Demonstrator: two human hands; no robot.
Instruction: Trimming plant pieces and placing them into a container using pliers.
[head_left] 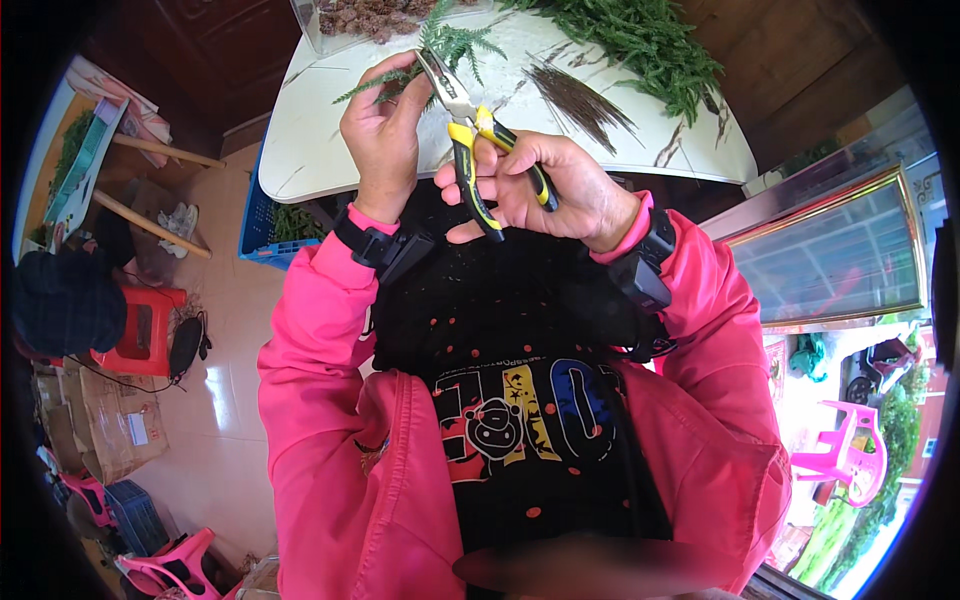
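Observation:
My left hand (380, 135) pinches a green artificial pine sprig (465, 45) above the near part of a white marble-patterned table (305, 135). Its needles fan out past my fingertips. In my right hand (575, 185) is a pair of pliers (462, 122) with yellow and black handles, spread a little apart. The metal jaws point up and left, meeting the sprig beside my left fingertips. Whether they bite on its stem I cannot tell. To the right of the pliers, a bundle of thin brown wire stems (585, 105) lies on the tabletop.
A heap of green sprigs (640, 50) covers the table's far right. Pine cones (365, 18) fill a clear box at the far left. Below the table's left edge stands a blue crate (258, 235) holding greenery. A red stool (140, 330) is on the floor at left.

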